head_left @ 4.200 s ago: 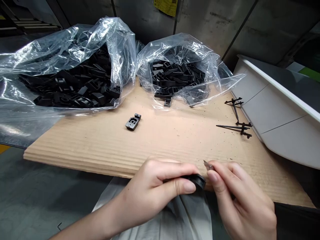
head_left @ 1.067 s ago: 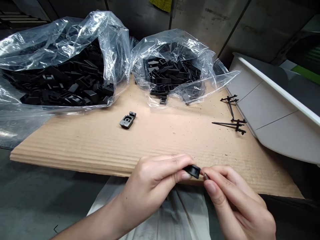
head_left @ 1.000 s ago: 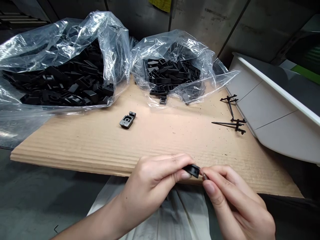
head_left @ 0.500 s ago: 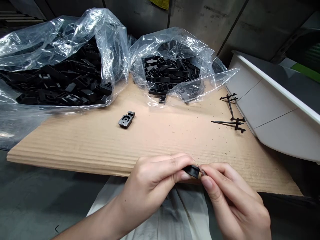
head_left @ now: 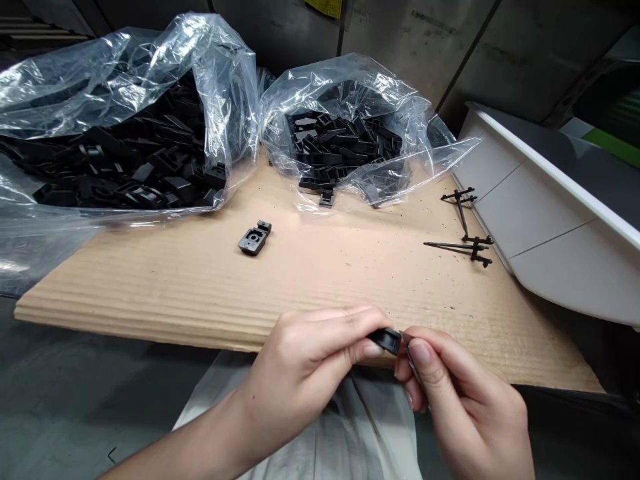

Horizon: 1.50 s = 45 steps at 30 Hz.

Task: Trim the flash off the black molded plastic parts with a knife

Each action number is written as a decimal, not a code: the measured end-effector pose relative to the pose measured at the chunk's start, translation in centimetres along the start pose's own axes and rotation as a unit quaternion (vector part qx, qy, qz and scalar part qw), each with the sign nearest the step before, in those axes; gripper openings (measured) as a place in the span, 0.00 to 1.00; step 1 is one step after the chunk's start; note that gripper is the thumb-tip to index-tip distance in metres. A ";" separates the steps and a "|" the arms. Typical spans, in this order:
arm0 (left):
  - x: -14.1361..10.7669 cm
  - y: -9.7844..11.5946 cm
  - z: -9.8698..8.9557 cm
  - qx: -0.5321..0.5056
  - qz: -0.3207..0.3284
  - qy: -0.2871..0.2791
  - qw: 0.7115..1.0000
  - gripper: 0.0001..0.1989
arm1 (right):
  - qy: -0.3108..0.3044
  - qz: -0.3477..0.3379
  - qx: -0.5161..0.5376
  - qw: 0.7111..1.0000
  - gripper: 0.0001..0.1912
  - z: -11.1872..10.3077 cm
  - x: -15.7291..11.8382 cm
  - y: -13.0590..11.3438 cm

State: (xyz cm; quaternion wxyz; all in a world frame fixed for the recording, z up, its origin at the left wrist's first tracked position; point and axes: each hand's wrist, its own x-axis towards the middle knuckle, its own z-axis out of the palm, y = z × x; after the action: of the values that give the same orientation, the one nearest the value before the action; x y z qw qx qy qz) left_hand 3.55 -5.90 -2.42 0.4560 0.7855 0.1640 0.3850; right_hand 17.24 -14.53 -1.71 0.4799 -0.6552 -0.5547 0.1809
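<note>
My left hand [head_left: 310, 360] pinches a small black moulded plastic part [head_left: 386, 340] between thumb and fingers, just over the near edge of the corrugated cardboard sheet [head_left: 200, 287]. My right hand [head_left: 460, 393] is shut on a slim metal blade [head_left: 411, 357], and its tip sits against the end of the black part. Most of the handle is hidden by my fingers. A grey-black moulded part [head_left: 255, 238] lies alone on the cardboard, beyond my hands.
Two clear plastic bags [head_left: 125, 87] [head_left: 350, 93] full of black parts sit at the cardboard's far side. Black sprue runners [head_left: 465, 247] lie at the right, beside a white panel [head_left: 560, 227]. A white plastic sheet [head_left: 300, 427] hangs below my hands.
My right hand has rolled and dropped slightly, so the blade now angles downward at the black part. The left hand holds the part in much the same place.
</note>
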 end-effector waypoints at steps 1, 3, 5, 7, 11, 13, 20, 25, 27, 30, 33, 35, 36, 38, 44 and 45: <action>0.0 0.0 0.0 0.001 0.000 0.002 1.000 0.12 | -0.009 0.003 0.001 1.000 0.08 -0.1 0.0 -0.1; 0.0 0.0 0.1 0.002 -0.001 0.005 1.000 0.12 | -0.023 0.021 0.009 0.999 0.09 -0.2 0.0 -0.2; 0.0 0.0 0.2 0.002 -0.003 0.005 1.000 0.11 | -0.019 0.043 0.032 0.998 0.10 -0.2 0.0 -0.3; 0.0 0.1 0.2 0.001 -0.005 0.008 1.000 0.11 | -0.010 0.056 0.060 0.997 0.09 -0.3 -0.1 -0.4; 0.0 0.2 0.1 0.002 -0.017 0.020 1.000 0.10 | -0.011 0.058 0.076 0.995 0.08 -0.6 -0.3 -0.3; 0.1 0.2 0.1 0.004 -0.028 0.014 1.000 0.09 | -0.005 0.035 0.053 0.998 0.08 -0.6 -0.4 -0.2; 0.2 0.4 0.1 0.015 -0.047 -0.005 0.999 0.08 | 0.008 -0.046 -0.022 0.999 0.09 -0.2 -0.3 -0.1; -0.1 0.3 0.0 0.019 -0.047 -0.003 0.999 0.08 | 0.026 -0.030 0.000 0.999 0.09 0.3 -0.4 -0.1; -0.1 0.3 0.1 0.021 -0.047 0.000 0.999 0.09 | 0.027 -0.025 0.003 0.999 0.10 0.5 -0.5 -0.1; -0.1 0.3 0.2 0.017 -0.048 0.005 0.999 0.09 | 0.020 -0.016 0.005 1.000 0.09 0.4 -0.5 -0.2; 0.0 0.3 0.2 0.005 -0.047 0.010 0.999 0.10 | -0.012 0.014 0.024 1.000 0.09 0.3 -0.4 -0.2; 0.0 0.3 0.2 -0.002 -0.052 0.017 0.998 0.11 | -0.038 0.030 0.042 0.998 0.10 0.3 -0.5 -0.3; 0.0 0.3 0.2 -0.003 -0.060 0.022 0.998 0.10 | -0.056 0.030 0.049 0.997 0.10 0.3 -0.5 -0.3; 0.0 0.4 0.3 0.000 -0.077 0.034 0.996 0.10 | -0.097 0.019 0.056 0.994 0.09 0.2 -0.5 -0.3; 0.0 0.3 0.4 0.006 -0.092 0.033 0.995 0.08 | -0.076 -0.028 0.024 0.996 0.08 -0.7 -0.4 -0.5; 0.1 0.2 0.4 0.003 -0.090 0.031 0.995 0.08 | -0.061 -0.032 0.017 0.997 0.09 -0.9 -0.3 -0.5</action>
State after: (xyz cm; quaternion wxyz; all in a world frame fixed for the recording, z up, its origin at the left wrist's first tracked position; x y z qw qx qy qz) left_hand 3.91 -6.24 -2.31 0.4807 0.7566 0.2494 0.3665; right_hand 17.54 -15.21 -1.01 0.4617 -0.6167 -0.6004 0.2146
